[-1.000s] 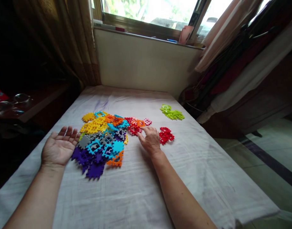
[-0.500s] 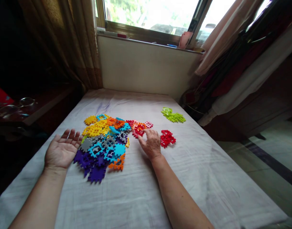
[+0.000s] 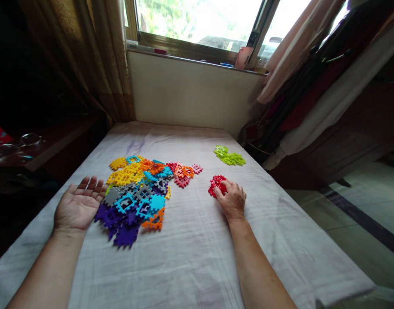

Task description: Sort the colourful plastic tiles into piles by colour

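My left hand [image 3: 77,205] rests palm up at the left edge of a mixed heap of plastic interlocking tiles [image 3: 142,194], fingers stretched out and nothing in the palm. The heap has purple, grey, blue, yellow and orange tiles, with several red and pink tiles [image 3: 181,182] at its right end. To the right of it, my right hand [image 3: 232,198] is over a small pile of red interlocking tiles [image 3: 218,183]. Its thumb and fingers are closed on a red tile at the near side of that pile, partly hidden by the hand.
Farther back lies a pile of lime-green tiles [image 3: 233,159]. Everything sits on a white cloth surface [image 3: 184,262] below a window [image 3: 197,25]. Glasses [image 3: 31,140] lie on a dark table at left, and clothes [image 3: 300,107] hang at right.
My right hand has moved right from the mixed heap to the red pile, carrying a red tile. My left hand stays palm up beside the heap. The view has shifted slightly.
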Action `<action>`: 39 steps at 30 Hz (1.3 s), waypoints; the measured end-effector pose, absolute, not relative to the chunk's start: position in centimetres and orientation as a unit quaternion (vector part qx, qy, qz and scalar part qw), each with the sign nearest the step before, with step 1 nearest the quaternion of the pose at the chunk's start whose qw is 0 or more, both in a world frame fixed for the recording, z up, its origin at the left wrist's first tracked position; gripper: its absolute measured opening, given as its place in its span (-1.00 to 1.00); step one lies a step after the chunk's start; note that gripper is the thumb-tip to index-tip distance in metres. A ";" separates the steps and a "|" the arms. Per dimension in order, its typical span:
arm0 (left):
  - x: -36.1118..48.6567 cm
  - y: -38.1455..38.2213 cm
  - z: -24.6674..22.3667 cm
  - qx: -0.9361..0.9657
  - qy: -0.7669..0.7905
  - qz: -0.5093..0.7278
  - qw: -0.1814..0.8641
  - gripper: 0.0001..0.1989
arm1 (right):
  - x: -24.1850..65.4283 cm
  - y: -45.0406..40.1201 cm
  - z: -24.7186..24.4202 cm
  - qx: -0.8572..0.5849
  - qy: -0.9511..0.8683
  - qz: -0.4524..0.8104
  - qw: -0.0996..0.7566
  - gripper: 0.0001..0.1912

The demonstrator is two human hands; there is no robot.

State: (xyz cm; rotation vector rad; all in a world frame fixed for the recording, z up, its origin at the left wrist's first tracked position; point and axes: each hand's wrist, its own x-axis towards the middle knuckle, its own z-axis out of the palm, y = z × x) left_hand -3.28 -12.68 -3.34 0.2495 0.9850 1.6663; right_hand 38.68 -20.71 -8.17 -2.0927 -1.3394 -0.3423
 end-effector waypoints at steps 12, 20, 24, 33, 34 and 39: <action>-3.3 -12.6 -3.1 0.103 0.421 0.706 0.560 -0.72 | 31.8 -19.2 -7.2 -0.686 -0.660 -0.086 0.293 -0.79; -3.7 -12.3 -3.8 0.127 0.423 0.702 0.559 -0.82 | 28.9 -16.3 -7.5 -0.708 -0.659 -0.027 0.251 -0.75; -3.7 -12.3 -3.8 0.132 0.420 0.702 0.560 -0.82 | 28.6 -17.2 -7.7 -0.684 -0.672 -0.020 0.282 -0.82; -3.1 -12.6 -3.0 0.096 0.414 0.706 0.567 -0.71 | 34.7 -20.2 -7.8 -0.717 -0.571 -0.101 0.387 -0.70; -3.2 -12.6 -3.0 0.095 0.413 0.706 0.568 -0.71 | 36.2 -20.4 -8.0 -0.739 -0.530 -0.117 0.400 -0.68; -3.3 -12.6 -3.1 0.095 0.410 0.706 0.570 -0.71 | 41.2 -21.0 -9.0 -0.814 -0.381 -0.104 0.427 -0.62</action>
